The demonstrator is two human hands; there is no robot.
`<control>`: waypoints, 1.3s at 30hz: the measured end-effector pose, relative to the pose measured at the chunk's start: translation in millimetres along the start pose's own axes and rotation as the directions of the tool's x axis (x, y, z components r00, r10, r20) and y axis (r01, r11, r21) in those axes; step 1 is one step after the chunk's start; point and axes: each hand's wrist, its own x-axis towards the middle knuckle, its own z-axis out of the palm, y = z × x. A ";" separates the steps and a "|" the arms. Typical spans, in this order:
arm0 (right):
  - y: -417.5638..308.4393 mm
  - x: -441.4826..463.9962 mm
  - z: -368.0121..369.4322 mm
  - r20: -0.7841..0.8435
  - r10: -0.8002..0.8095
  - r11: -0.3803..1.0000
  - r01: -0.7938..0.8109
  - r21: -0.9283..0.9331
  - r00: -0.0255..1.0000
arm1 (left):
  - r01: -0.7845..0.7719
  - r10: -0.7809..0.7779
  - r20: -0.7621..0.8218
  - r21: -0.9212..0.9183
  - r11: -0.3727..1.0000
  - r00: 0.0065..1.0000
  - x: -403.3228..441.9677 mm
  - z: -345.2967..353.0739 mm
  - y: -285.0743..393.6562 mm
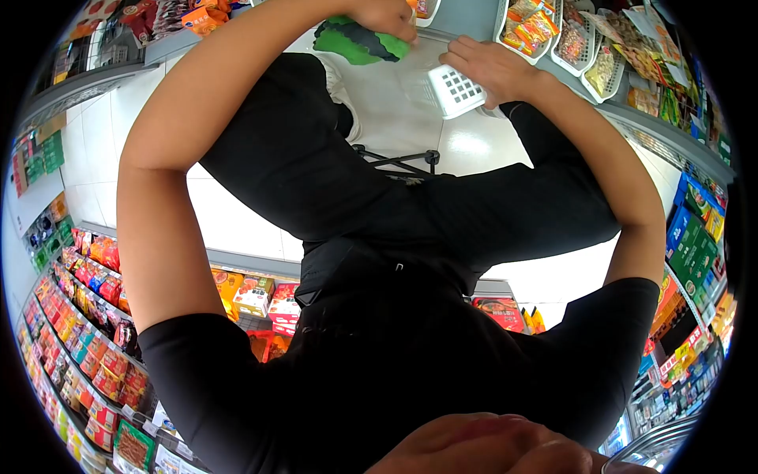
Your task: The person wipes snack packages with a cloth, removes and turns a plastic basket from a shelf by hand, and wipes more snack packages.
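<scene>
At the top of the head view, my left hand [385,17] is closed on a green and dark grey cloth [355,43], which hangs below the fingers. It is by the shelf edge, and part of the hand is cut off by the frame. My right hand [497,69] grips a small white plastic basket [456,92] with square holes. The basket is tilted in front of the shelf, and what it holds, if anything, cannot be seen. Between the two hands lies a gap over the pale tiled floor.
White baskets [545,49] of packaged snacks stand on the grey shelf [462,20] ahead. Black folding stool legs [395,160] show beneath me. Stocked shelves [87,347] line the left and more goods [695,245] the right. Boxes [254,296] sit low behind me.
</scene>
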 end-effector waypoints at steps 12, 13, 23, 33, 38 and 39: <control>-23.1 1.6 16.7 -0.036 -0.298 0.949 0.292 -0.122 0.954 | 0.113 -0.111 -0.036 0.085 0.990 0.993 -3.2 -6.6 -2.6; -26.2 2.9 20.9 -0.071 -0.343 0.930 0.328 -0.164 0.937 | 0.126 -0.121 -0.060 0.084 0.988 0.991 -5.2 -7.5 -2.2; -32.8 12.1 16.1 0.091 -0.295 0.940 0.306 -0.148 0.951 | 0.113 -0.113 0.008 0.044 0.993 0.994 -11.3 -15.1 -2.7; -23.8 12.1 21.3 -0.014 -0.203 0.979 0.203 -0.026 0.979 | 0.097 -0.097 -0.011 0.067 0.993 0.995 -5.1 -11.5 -6.7; -19.2 -10.7 -52.5 -0.087 0.111 0.968 -0.088 0.236 0.990 | 0.090 -0.091 0.013 0.071 0.993 0.996 -3.9 -16.2 -13.0; -14.8 -19.7 -67.5 -0.084 0.190 0.945 -0.159 0.285 0.978 | 0.106 -0.108 0.029 0.072 0.992 0.994 -3.6 -18.8 -11.6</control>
